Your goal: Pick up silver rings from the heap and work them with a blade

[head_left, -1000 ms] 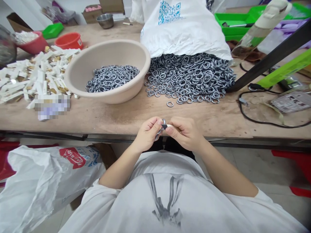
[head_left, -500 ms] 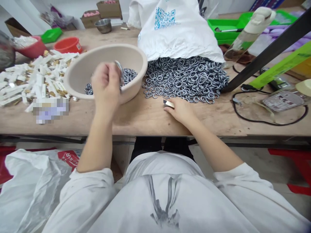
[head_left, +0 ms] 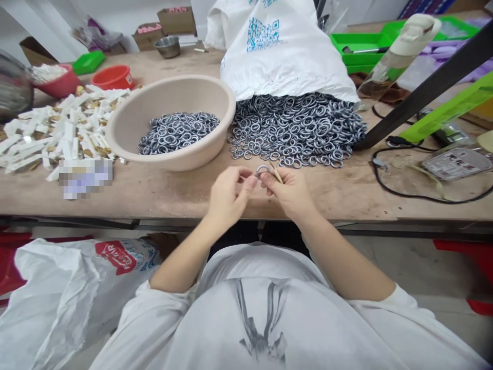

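In front of my body, at the table's near edge, both hands come together around a grey metal ring [head_left: 263, 168]. My left hand [head_left: 229, 195] is closed, its thumb and forefinger pinching at the ring's left edge. My right hand [head_left: 291, 194] is closed too: its fingers touch the ring's right side and grip a small flat pale strip [head_left: 277, 173], whose kind I cannot make out. Beyond my left hand stands a beige basin [head_left: 173, 163] partly filled with similar rings [head_left: 179, 133]. A heap of rings [head_left: 296, 131] spills from a white sack [head_left: 285, 67] beyond my right hand.
White and tan strips [head_left: 69, 128] are piled at left, near red bowls [head_left: 111, 77]. A dark slanted post [head_left: 419, 92], a bottle [head_left: 396, 56] and a looped black cable [head_left: 404, 191] are at right. A plastic bag [head_left: 57, 293] sits below the table edge.
My left hand has left the basin with a ring and moved right and nearer to me. My right hand has lifted the strip from the tabletop and turned inward to meet it.
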Demonstrator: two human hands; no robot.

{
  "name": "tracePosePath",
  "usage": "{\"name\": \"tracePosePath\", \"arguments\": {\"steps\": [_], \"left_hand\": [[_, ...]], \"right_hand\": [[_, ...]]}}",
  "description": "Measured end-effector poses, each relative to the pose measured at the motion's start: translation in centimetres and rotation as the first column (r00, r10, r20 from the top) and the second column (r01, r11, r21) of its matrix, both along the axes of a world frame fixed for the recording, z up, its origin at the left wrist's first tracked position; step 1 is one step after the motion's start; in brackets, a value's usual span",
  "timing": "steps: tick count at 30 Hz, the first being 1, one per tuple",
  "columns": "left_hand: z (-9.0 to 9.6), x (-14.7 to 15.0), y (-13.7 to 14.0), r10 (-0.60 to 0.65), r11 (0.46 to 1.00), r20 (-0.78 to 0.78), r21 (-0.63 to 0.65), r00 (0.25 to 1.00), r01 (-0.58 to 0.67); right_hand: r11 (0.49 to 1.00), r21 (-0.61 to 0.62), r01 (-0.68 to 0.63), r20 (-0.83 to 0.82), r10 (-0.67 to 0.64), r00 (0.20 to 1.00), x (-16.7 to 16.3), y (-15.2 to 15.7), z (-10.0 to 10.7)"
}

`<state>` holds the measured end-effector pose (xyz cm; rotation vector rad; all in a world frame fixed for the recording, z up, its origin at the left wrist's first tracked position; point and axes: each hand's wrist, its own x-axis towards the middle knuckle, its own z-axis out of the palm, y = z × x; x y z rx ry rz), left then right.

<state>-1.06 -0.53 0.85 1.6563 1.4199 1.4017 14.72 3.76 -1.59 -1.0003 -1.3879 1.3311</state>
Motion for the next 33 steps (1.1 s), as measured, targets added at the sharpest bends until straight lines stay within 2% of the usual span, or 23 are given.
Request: {"name": "tracePosePath", "arguments": {"steps": [2, 4, 8, 10, 14, 17, 20, 25, 27, 30, 33], "left_hand": [[-1.6, 1.7, -1.0, -0.009, 0.997, 0.289, -0.076, 0.957, 0.032], [-2.5, 2.4, -1.4, 0.014, 0.992, 0.492, -0.114, 0.87, 0.049], [-2.4, 2.1, -1.5, 0.088, 0.974, 0.676, -0.213, 0.732, 0.08], [-2.3, 1.9, -1.7, 0.096, 0.96, 0.7, -0.254, 0.708, 0.121], [-2.3, 2.1, -2.3, 0.047, 0.918, 0.716, -0.305, 0.697, 0.252], [-2.2, 2.5, -2.6, -0.006, 0.89, 0.71, -0.317, 0.704, 0.327], [-2.0, 2.6, -2.5, -0.01, 0.886, 0.739, -0.306, 0.674, 0.347], [-1.6, 2.6, -2.4, 0.075, 0.886, 0.775, -0.34, 0.628, 0.315], [-1.4, 2.6, -2.4, 0.103, 0.88, 0.776, -0.363, 0.622, 0.306], [-1.5, 2.6, -2.4, 0.102, 0.873, 0.772, -0.372, 0.628, 0.316], [-1.8, 2.4, -2.8, 0.036, 0.869, 0.758, -0.346, 0.651, 0.354]], "right_hand": [[1.0, -0.017, -0.024, -0.05, 0.023, 0.998, -0.9, -1.3, 0.0], [0.999, -0.018, -0.049, -0.058, 0.048, 0.997, -1.3, -2.2, -0.1], [0.999, 0.038, -0.004, 0.025, 0.003, 1.0, -0.7, -2.6, -0.1], [0.995, 0.098, 0.017, 0.037, -0.02, 0.999, -0.2, -2.4, 0.3], [0.962, 0.243, -0.124, 0.113, 0.099, 0.989, 0.1, -1.9, 1.2], [0.959, 0.245, -0.141, 0.154, 0.105, 0.982, 0.3, -1.7, 1.6], [0.958, 0.265, -0.109, 0.211, 0.053, 0.976, 0.7, -1.8, 1.7], [0.844, 0.481, -0.238, 0.468, -0.017, 0.884, 1.2, -2.9, 1.4], [0.824, 0.501, -0.266, 0.521, -0.042, 0.853, 1.1, -3.2, 1.3], [0.821, 0.499, -0.279, 0.549, -0.05, 0.834, 0.9, -3.4, 1.1], [0.856, 0.451, -0.252, 0.549, -0.043, 0.835, 1.2, -2.5, 0.5]]}}
